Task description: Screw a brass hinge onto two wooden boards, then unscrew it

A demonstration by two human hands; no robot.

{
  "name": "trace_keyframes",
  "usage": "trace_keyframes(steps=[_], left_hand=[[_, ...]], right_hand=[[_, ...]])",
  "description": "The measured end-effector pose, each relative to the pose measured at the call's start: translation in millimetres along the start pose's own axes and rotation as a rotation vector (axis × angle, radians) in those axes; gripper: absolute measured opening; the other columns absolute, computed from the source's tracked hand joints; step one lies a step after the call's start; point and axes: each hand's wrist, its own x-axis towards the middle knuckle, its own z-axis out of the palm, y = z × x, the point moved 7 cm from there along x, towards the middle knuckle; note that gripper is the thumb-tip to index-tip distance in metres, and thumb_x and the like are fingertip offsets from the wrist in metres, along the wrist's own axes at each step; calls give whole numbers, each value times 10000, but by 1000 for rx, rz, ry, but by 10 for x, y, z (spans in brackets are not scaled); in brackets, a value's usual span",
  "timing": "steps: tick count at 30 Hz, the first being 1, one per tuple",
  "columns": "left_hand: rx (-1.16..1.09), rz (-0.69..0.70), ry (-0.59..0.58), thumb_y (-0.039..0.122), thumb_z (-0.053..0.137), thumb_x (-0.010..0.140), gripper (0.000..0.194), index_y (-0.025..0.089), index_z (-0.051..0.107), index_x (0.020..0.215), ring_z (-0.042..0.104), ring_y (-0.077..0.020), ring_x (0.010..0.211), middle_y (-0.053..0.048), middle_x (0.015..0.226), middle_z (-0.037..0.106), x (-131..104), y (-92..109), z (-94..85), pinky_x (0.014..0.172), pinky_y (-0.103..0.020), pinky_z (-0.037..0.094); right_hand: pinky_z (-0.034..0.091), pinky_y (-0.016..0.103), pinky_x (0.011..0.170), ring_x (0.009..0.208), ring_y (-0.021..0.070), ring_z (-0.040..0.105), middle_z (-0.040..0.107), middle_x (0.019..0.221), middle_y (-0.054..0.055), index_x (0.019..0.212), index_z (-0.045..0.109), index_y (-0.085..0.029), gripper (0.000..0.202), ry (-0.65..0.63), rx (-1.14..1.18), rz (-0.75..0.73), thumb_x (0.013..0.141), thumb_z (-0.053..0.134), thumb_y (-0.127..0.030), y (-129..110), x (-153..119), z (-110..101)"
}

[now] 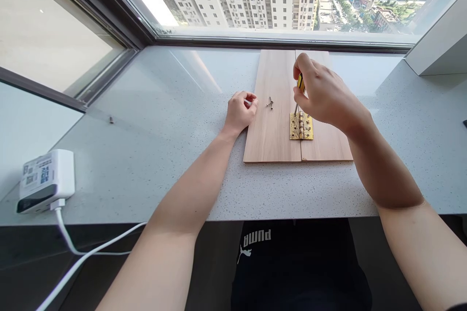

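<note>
Two pale wooden boards [273,136] lie side by side on the sill, joined across their seam by a brass hinge [295,132]. My right hand [323,90] is closed around the yellow-and-black handle of a screwdriver [300,82]. Its shaft points down at the upper part of the hinge's left leaf. Screw heads show in the right leaf. Several loose screws [270,103] lie in a small heap on the left board. Beside that board's left edge rests my left hand [242,111], its fingers curled; whether anything is in them is hidden.
A white plug-in box [49,180] with a white cable [65,233] stands at the left of the speckled sill [164,155]. A small brown object [111,120] lies farther back. Window frames [219,43] bound the rear, and a white box-shaped panel [441,39] stands at right.
</note>
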Motion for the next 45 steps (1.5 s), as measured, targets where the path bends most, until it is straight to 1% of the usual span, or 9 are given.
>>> trace_keyframes(steps=[4, 7, 10, 15, 18, 23, 32, 38, 45], left_hand=[[-3, -2, 3, 137, 763, 1060, 104, 229, 738, 1019, 712, -204, 830, -88, 1169, 793, 3, -8, -1, 957, -394, 666], [-5, 4, -5, 155, 757, 1068, 83, 226, 742, 1028, 718, -206, 834, -96, 1181, 794, 0, -6, -4, 956, -400, 673], [0, 9, -7, 176, 749, 1073, 62, 225, 744, 1036, 720, -208, 845, -96, 1181, 797, -2, -8, -7, 975, -408, 678], [2, 17, -3, 159, 748, 1063, 67, 220, 744, 1037, 710, -203, 835, -97, 1181, 803, 2, -7, 0, 980, -408, 677], [4, 10, 3, 143, 756, 1059, 73, 213, 750, 1039, 707, -198, 827, -99, 1177, 799, 4, -8, -1, 960, -390, 673], [1, 17, -1, 153, 755, 1070, 67, 214, 751, 1040, 714, -204, 835, -101, 1178, 798, 2, -6, -4, 967, -405, 681], [7, 26, 8, 158, 749, 1055, 59, 216, 748, 1044, 710, -205, 829, -98, 1165, 790, 14, -34, 11, 971, -418, 685], [4, 38, 1, 178, 742, 1063, 46, 221, 744, 1045, 712, -205, 829, -103, 1176, 798, 12, -41, 14, 962, -424, 695], [0, 30, 25, 175, 747, 1047, 49, 222, 742, 1034, 698, -203, 814, -101, 1159, 797, 11, -44, 27, 937, -415, 696]], right_hand=[[488, 448, 778, 879, 310, 635, 736, 1082, 126, 1196, 613, -263, 74, 68, -10, 53, 1141, 621, -311, 62, 9, 32], [469, 430, 745, 759, 277, 567, 691, 879, 93, 1104, 631, -257, 195, 122, -23, 105, 1190, 574, -422, 142, 49, 26], [432, 423, 736, 702, 255, 515, 653, 808, 71, 1090, 635, -251, 121, 80, -43, 115, 1164, 541, -273, 165, 64, 19], [418, 425, 758, 836, 278, 590, 750, 1091, 121, 1223, 607, -245, 225, 4, -6, 29, 1046, 581, -109, 10, 12, -8], [412, 421, 755, 846, 278, 589, 736, 1107, 119, 1197, 580, -255, 200, 7, -9, 53, 1041, 624, -140, -32, -1, -7], [386, 426, 741, 710, 254, 497, 649, 848, 61, 1100, 536, -270, 93, 33, -15, 171, 1182, 561, -305, 69, 35, -4], [397, 424, 753, 849, 277, 579, 718, 1085, 101, 1127, 508, -282, 294, 21, 21, 13, 971, 694, -114, -21, 4, -4], [425, 436, 735, 724, 263, 521, 646, 844, 61, 1142, 535, -264, 143, 73, 7, 138, 1194, 548, -398, 42, 35, 13], [417, 432, 774, 791, 277, 565, 687, 966, 75, 1211, 549, -268, 158, 39, -1, 55, 1100, 556, -156, -10, 24, 13]])
